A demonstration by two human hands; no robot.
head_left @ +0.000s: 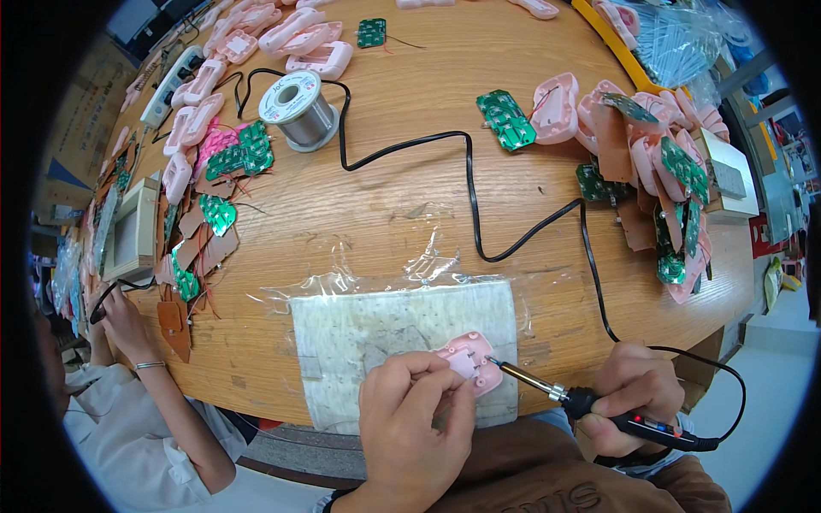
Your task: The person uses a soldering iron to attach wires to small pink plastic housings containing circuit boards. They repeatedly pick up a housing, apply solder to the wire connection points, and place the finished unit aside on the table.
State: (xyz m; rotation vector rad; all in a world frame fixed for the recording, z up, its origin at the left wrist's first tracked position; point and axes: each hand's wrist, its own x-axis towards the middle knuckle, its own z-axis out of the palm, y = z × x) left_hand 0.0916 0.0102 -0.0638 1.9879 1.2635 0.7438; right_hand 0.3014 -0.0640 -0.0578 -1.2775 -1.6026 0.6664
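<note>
My right hand (pixel 634 395) is wrapped round a black-handled soldering iron (pixel 532 380), whose tip touches or hovers just over a pink plastic shell (pixel 489 376). A paler pink rectangular piece (pixel 463 362) sits inside that shell. At the shell's near left side my left hand (pixel 414 423) is closed, thumb and fingers pinched together on its edge; anything small between them is hidden. Underneath lies a whitish, stained work mat (pixel 333 350) with clear plastic film (pixel 428 267) along its far edge.
Beyond the mat stands a solder wire spool (pixel 299 111). The iron's black cord (pixel 469 184) snakes across the table. Green circuit boards (pixel 506 120) and pink shells (pixel 556 107) pile up at right; more boards (pixel 255 147) lie at left. A co-worker's arm (pixel 184 419) is at far left.
</note>
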